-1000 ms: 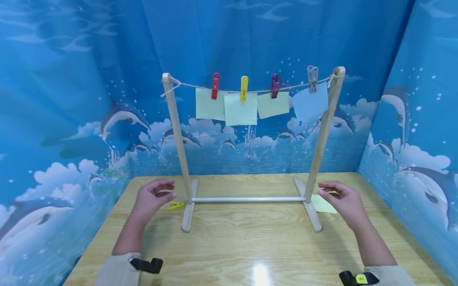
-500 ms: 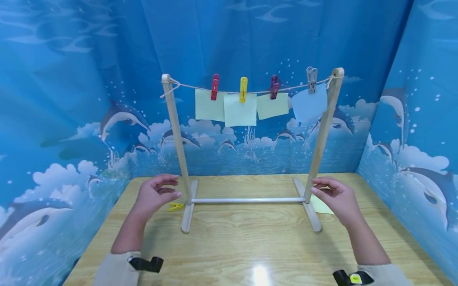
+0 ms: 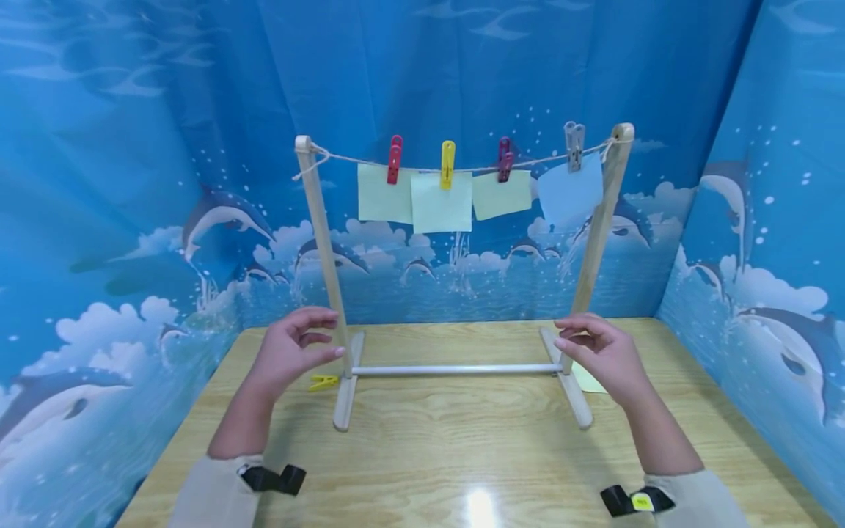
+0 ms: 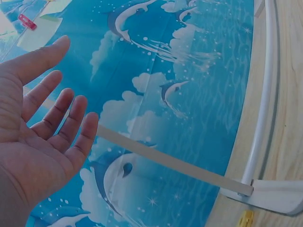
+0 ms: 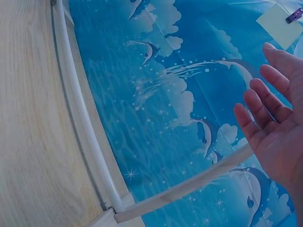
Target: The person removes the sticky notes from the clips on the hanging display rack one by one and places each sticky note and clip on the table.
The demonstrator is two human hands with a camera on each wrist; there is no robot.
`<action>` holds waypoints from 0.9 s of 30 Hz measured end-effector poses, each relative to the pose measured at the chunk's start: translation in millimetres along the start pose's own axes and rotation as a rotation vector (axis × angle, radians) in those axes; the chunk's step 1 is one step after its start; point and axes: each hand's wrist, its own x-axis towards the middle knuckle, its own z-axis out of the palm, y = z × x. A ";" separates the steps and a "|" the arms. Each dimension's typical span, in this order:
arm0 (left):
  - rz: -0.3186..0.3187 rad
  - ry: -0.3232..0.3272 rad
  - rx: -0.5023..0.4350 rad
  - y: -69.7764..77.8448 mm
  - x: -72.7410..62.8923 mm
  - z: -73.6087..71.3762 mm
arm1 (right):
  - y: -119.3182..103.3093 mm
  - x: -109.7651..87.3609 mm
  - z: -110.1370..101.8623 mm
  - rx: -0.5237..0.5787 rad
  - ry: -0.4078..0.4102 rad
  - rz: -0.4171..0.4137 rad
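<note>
My left hand is raised in front of the left post of a wooden rack, fingers relaxed and holding nothing. In front of the right post, my right hand is likewise raised with loose, bare fingers. A string runs between the posts. On it hang several paper notes: a pale green note under a red clothespin, a mint note under a yellow clothespin, a yellow-green note under a dark red clothespin, and a blue note under a grey clothespin.
A loose yellow clothespin lies on the table by the rack's left foot. Behind the right foot lies a pale green note, partly covered by my hand. A white bar joins the feet; a dolphin-print curtain stands behind.
Both hands have moved inward and slightly up, the right one more, from beside the posts to in front of them. The hanging notes and the clothespins stay as they were.
</note>
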 end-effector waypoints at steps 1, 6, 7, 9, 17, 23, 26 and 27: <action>0.008 -0.003 0.004 1.3 0.7 0.5 | -1.2 1.6 0.6 -0.004 -0.004 -0.004; 0.042 -0.015 0.007 7.5 3.9 3.3 | -5.1 8.0 3.8 -0.002 -0.027 -0.017; 0.054 -0.020 0.003 8.1 4.5 3.5 | -5.2 9.2 4.8 -0.001 -0.029 -0.021; 0.080 -0.028 -0.010 9.6 6.0 3.9 | -6.3 11.4 7.2 0.010 -0.037 -0.029; 0.113 -0.046 -0.013 18.1 13.8 5.9 | -14.2 19.8 17.1 0.061 -0.080 -0.073; 0.138 -0.069 0.007 26.1 19.3 7.3 | -22.4 27.1 24.2 0.080 -0.149 -0.079; 0.142 -0.080 0.011 30.5 21.6 7.3 | -27.6 30.9 28.2 0.062 -0.177 -0.069; 0.144 -0.084 0.012 32.0 22.5 7.4 | -29.2 32.2 29.7 0.055 -0.185 -0.066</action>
